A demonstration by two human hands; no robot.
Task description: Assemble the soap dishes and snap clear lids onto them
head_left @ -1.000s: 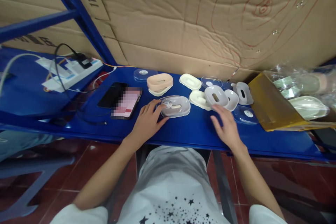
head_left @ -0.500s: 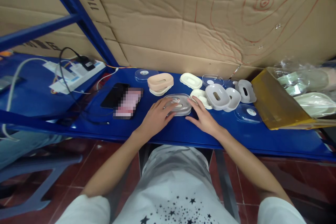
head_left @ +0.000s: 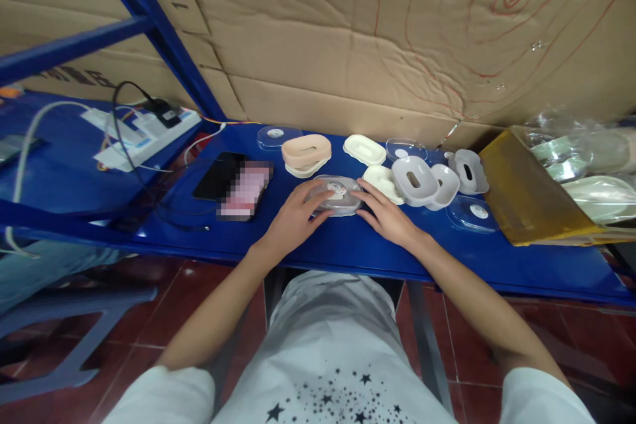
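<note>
A grey soap dish with a clear lid [head_left: 342, 204] lies on the blue table in front of me, a round sticker showing on the lid. My left hand [head_left: 297, 212] grips its left end, with the thumb low at the front and the fingers over the lid. At the right end, my right hand [head_left: 387, 213] holds the rim between thumb and fingers. Just beyond my right fingers are a cream dish part [head_left: 381, 182] and a light grey slotted part [head_left: 413, 180]. Peach soap dish parts [head_left: 306, 151] sit behind my left hand.
More clear lids [head_left: 472, 213] and a cream tray [head_left: 365, 150] lie around. A box [head_left: 527, 199] of bagged parts stands at the right. To the left are a phone [head_left: 246, 191], a power strip [head_left: 149, 139] with cables and a blue metal frame [head_left: 169, 40]. Cardboard [head_left: 318, 33] rises behind.
My right hand has closed in on the right end of the soap dish. The clear lid's sticker shows more fully between my hands. The camera view has shifted slightly.
</note>
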